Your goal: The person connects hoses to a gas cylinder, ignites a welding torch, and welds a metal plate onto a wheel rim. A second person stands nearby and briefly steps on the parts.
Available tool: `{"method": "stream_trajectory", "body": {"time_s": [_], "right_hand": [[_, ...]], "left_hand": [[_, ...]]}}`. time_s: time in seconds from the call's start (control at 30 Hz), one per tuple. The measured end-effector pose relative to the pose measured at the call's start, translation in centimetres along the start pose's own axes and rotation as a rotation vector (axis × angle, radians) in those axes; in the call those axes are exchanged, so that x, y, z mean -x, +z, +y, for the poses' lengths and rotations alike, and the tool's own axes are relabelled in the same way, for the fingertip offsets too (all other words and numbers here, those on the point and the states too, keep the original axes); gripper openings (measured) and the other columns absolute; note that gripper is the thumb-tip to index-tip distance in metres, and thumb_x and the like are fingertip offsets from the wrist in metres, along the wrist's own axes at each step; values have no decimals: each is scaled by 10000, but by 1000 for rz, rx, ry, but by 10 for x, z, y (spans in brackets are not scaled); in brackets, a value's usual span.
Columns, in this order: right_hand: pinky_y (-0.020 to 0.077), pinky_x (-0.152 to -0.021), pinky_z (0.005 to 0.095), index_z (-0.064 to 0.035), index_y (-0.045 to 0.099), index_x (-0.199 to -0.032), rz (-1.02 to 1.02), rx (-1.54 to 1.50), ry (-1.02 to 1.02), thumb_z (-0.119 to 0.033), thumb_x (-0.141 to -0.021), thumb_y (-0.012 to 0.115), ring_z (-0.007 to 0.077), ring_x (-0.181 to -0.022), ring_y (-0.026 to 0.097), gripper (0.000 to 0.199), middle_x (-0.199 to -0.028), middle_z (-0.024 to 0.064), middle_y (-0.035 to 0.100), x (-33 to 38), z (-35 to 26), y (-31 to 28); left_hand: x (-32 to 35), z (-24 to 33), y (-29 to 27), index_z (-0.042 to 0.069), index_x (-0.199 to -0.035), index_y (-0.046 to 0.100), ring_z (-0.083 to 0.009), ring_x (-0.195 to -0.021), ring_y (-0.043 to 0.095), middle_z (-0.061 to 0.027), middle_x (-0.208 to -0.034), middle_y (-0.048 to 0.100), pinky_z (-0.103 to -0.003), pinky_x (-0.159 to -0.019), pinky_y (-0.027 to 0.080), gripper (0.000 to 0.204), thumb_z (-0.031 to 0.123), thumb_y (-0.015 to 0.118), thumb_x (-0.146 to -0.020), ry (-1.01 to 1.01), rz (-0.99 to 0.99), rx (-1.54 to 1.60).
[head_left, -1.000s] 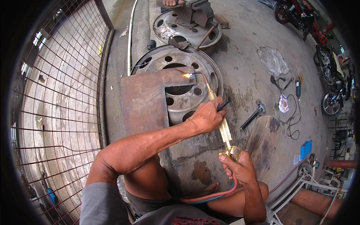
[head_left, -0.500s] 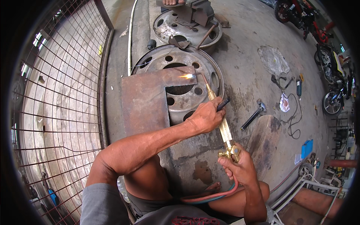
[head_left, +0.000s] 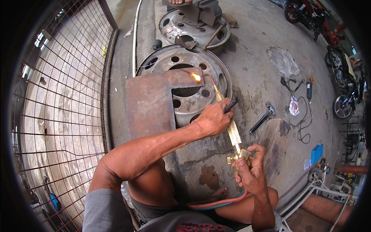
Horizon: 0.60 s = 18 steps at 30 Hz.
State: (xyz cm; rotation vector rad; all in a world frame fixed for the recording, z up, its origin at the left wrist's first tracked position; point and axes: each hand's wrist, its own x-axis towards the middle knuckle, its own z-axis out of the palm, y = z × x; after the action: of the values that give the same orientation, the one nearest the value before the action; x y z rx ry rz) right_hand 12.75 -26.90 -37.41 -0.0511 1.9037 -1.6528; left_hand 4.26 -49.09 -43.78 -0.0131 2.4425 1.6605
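Brass cutting torch (head_left: 232,129) is held in both hands over a rusty steel plate (head_left: 154,100) laid on a wheel rim (head_left: 185,77).
Seen from the head camera, the left hand (head_left: 212,118) is clenched around the torch's middle, just by its black lever (head_left: 231,104), while the right hand (head_left: 249,170) is closed on the valve end near the red and blue hoses (head_left: 220,203). The flame (head_left: 196,76) is placed at the plate's far right corner, at the edge of its cut-out notch. A second rim (head_left: 193,27) lies beyond; a hammer (head_left: 262,120) lies on the concrete floor (head_left: 255,69) to the right.
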Motion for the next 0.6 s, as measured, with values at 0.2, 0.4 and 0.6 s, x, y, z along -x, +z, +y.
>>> {"method": "stream_trajectory", "body": {"time_s": [0.2, 0.4, 0.6], "right_hand": [[402, -394, 220, -144, 270, -1303, 1, 1, 9, -300, -1051, 582, 76, -528, 529, 431, -903, 128, 594, -1, -3, 2], [396, -393, 217, -150, 272, -1300, 5, -22, 36, -273, -1043, 602, 72, -530, 530, 436, -906, 119, 595, -1, -5, 3], [391, -400, 218, -152, 257, -1307, 6, -33, 45, -228, -1021, 646, 72, -529, 522, 489, -906, 110, 595, -3, -6, 4]], "left_hand": [[0, -1, -2, 17, -1020, 550, -256, -611, 611, -111, -624, 554, -441, -649, 485, 335, 342, 491, -1072, 2, 18, 4], [1, 0, -4, 19, -1016, 551, -272, -639, 623, -111, -642, 570, -447, -679, 486, 331, 340, 487, -1069, 11, 12, -15], [1, 1, -5, 23, -1027, 551, -275, -644, 629, -114, -641, 573, -449, -686, 485, 316, 331, 492, -1067, 2, -2, -3]]}}
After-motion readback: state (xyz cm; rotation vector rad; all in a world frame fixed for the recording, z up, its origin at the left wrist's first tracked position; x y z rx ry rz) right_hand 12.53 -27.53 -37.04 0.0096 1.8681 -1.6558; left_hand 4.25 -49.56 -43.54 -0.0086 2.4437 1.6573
